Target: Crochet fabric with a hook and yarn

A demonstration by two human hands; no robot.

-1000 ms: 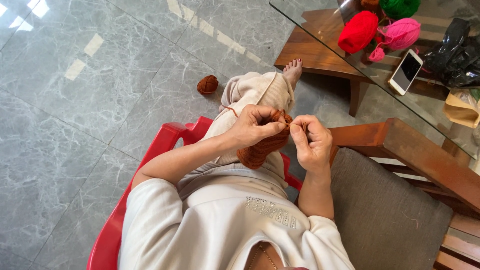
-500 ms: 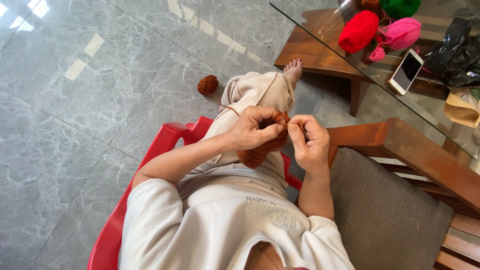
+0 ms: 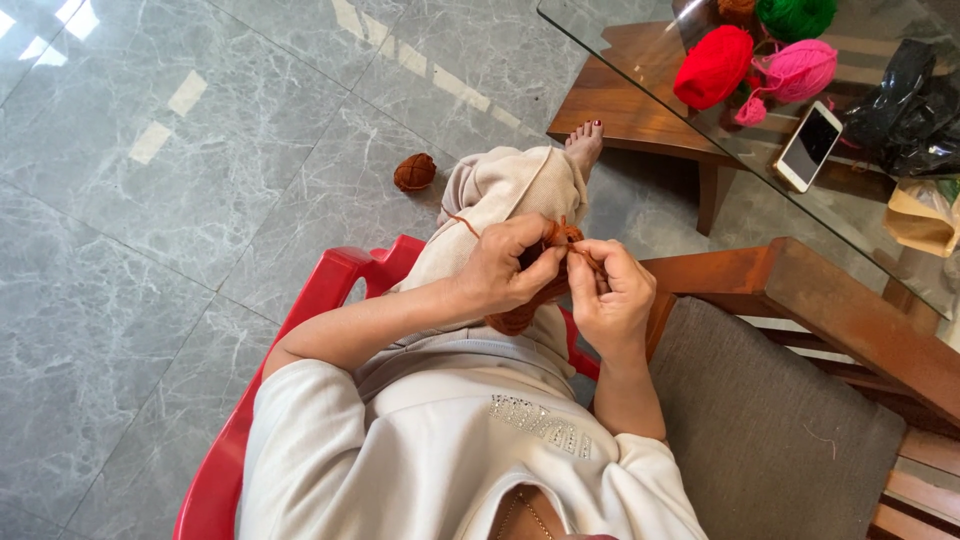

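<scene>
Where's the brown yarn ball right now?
In the head view, the brown yarn ball lies on the grey floor, upper middle, just left of the person's raised knee and beyond the red chair.

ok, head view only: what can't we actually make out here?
- Tool in the right hand: hidden by curled fingers.
- Brown knitted piece: mostly covered by the left hand, so its shape and each grip on it are unclear.
- Strand toward the brown yarn ball: too thin to follow across the floor.
- Green yarn ball: cut off by the top edge.
- Black bag contents: hidden by the bag itself.
</scene>
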